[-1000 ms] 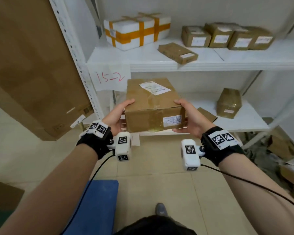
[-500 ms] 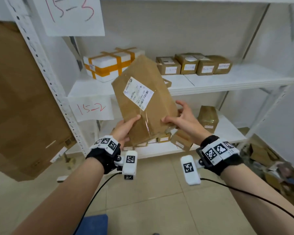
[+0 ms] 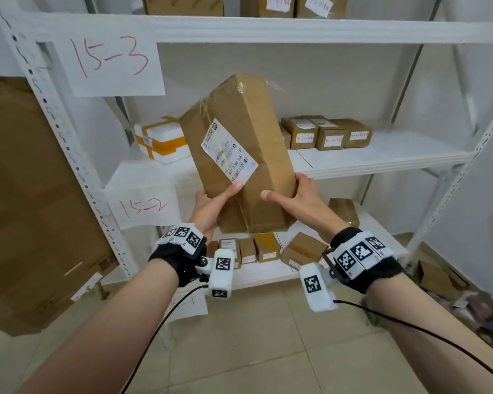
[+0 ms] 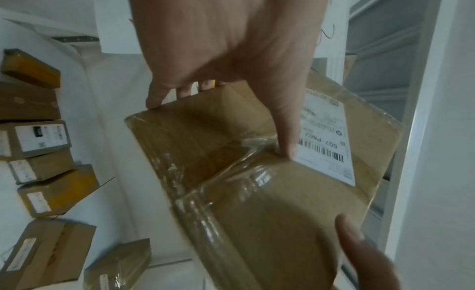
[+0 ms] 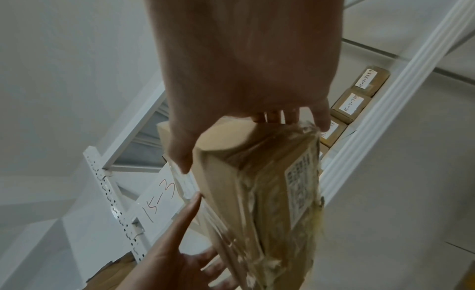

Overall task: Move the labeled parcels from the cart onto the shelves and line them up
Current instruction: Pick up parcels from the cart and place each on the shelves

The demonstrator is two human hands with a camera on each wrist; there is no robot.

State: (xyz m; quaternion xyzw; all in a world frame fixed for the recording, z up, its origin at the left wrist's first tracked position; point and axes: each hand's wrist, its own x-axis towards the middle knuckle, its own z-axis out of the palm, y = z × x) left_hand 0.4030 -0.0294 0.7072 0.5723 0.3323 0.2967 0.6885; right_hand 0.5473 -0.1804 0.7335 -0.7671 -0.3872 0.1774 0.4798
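Both hands hold a brown taped cardboard parcel (image 3: 239, 143) tilted up on end in front of the white shelving (image 3: 353, 160). A white barcode label (image 3: 228, 153) faces me. My left hand (image 3: 211, 207) grips its lower left corner, thumb on the label's edge; the left wrist view shows the same parcel (image 4: 270, 192) with that thumb (image 4: 287, 136) pressing the label. At the lower right my right hand (image 3: 293, 199) grips the parcel, thumb in front and fingers behind. In the right wrist view the parcel (image 5: 257, 192) stands edge-on.
The 15-2 shelf carries a white foam box with orange tape (image 3: 161, 140) at left and three small brown boxes (image 3: 329, 133) at right. Several small parcels (image 3: 265, 247) line the bottom shelf. More boxes sit above sign 15-3 (image 3: 111, 59). A big carton (image 3: 32, 200) leans at left.
The parcel has gone from flat at waist height to tilted up on end, raised in front of the 15-2 shelf. Both hands shifted to its lower end.
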